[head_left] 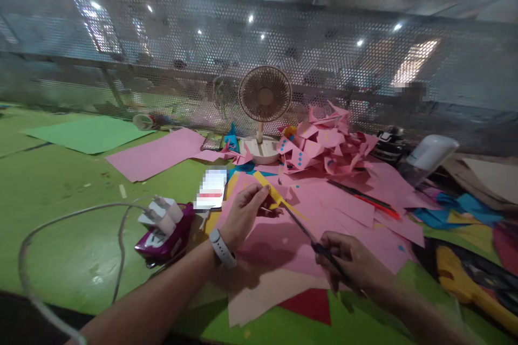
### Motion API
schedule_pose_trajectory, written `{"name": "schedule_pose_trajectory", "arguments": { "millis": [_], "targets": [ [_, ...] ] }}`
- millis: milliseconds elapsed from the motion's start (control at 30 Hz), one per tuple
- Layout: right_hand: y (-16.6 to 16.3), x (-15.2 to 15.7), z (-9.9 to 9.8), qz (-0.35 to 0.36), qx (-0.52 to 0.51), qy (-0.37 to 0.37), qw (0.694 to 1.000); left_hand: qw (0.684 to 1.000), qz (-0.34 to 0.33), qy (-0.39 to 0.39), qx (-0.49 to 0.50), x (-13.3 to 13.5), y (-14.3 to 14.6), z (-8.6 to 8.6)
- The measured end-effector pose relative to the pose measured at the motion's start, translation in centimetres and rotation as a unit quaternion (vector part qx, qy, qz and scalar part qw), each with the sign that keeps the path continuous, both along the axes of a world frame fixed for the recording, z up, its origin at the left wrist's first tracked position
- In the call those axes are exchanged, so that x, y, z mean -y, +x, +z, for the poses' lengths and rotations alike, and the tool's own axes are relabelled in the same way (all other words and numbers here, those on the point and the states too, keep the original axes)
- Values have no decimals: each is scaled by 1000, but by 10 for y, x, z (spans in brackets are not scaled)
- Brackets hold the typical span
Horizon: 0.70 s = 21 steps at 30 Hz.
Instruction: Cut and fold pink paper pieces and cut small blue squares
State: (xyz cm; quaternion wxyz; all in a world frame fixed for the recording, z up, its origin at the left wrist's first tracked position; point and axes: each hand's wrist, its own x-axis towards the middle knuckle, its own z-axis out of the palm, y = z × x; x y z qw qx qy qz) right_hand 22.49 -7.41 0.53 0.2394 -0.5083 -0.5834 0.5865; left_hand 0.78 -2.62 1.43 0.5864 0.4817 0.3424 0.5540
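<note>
My left hand, with a white band on its wrist, pinches a strip of yellow paper above the pink sheets. In my right hand is a pair of scissors with black handles, my fingers wrapped round them. The blades point up and left, and their tips meet the lower edge of the yellow paper; whether they stand apart there is too small to tell. Beneath both hands lie overlapping pink paper sheets, with a paler sheet and a red piece at the near edge.
A small fan stands behind, beside a heap of folded pink paper. On the left are a phone, a purple power bank with white plugs, and a looping cable. A yellow-and-black tool lies at right.
</note>
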Motion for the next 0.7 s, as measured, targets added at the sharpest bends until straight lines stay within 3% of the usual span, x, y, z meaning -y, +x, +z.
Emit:
{"name": "schedule_pose_trajectory", "arguments": {
  "millis": [700],
  "targets": [
    [1, -1, 0, 3, -13, 13, 1000, 998, -30, 29, -48, 6, 3, 4]
  ]
}}
